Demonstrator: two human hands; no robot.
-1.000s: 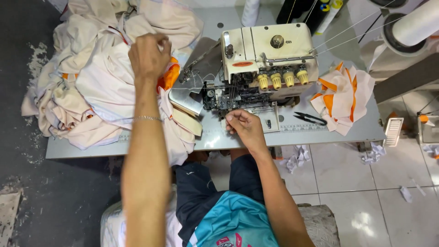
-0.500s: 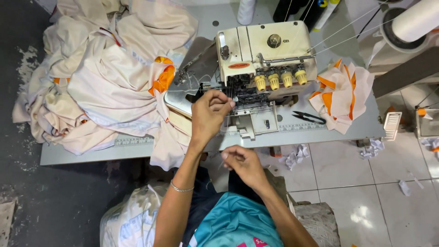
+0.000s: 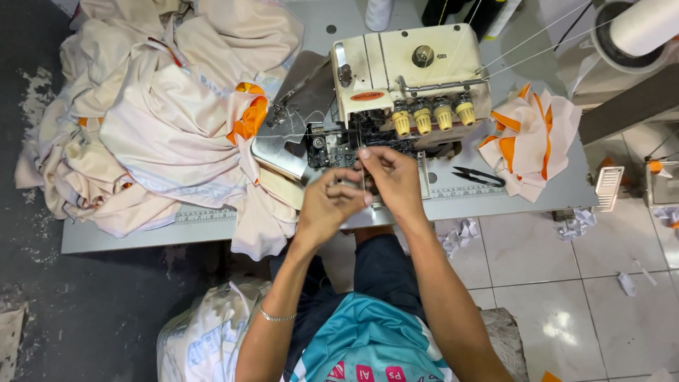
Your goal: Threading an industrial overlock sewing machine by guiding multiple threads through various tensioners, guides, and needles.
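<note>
Thread (image 3: 363,185), a thin pale strand, runs between both hands just in front of the sewing machine (image 3: 407,78), below its needle area. I see it only as a faint vertical line, and I can't follow where it ends.

Left hand (image 3: 327,209): fingers curled in and pressed together, fingertips (image 3: 353,192) pinching near the strand. A thin bracelet (image 3: 276,317) sits on that forearm.

Right hand (image 3: 392,180): thumb and forefinger pinched together at the top, right against the dark mechanism under the machine's head; the other fingers are folded loosely. The two hands touch or nearly touch at the fingertips; I can't tell which.

Machine: cream-coloured overlock type with four yellow tension knobs (image 3: 433,117) along its front, standing on a grey table (image 3: 127,230) with a ruler strip on the near edge.

Left of the machine, a large heap of cream fabric (image 3: 155,120) with orange trim covers most of the table and spills over the near edge. Right of the machine, a smaller folded stack of cream and orange pieces (image 3: 530,138). Black thread snips (image 3: 479,175) lie on the table between the right hand and that stack.

Upper right: a big white thread cone (image 3: 640,28), with strands leading toward the machine. Paper and fabric scraps (image 3: 460,233) are scattered on the tiled floor.
</note>
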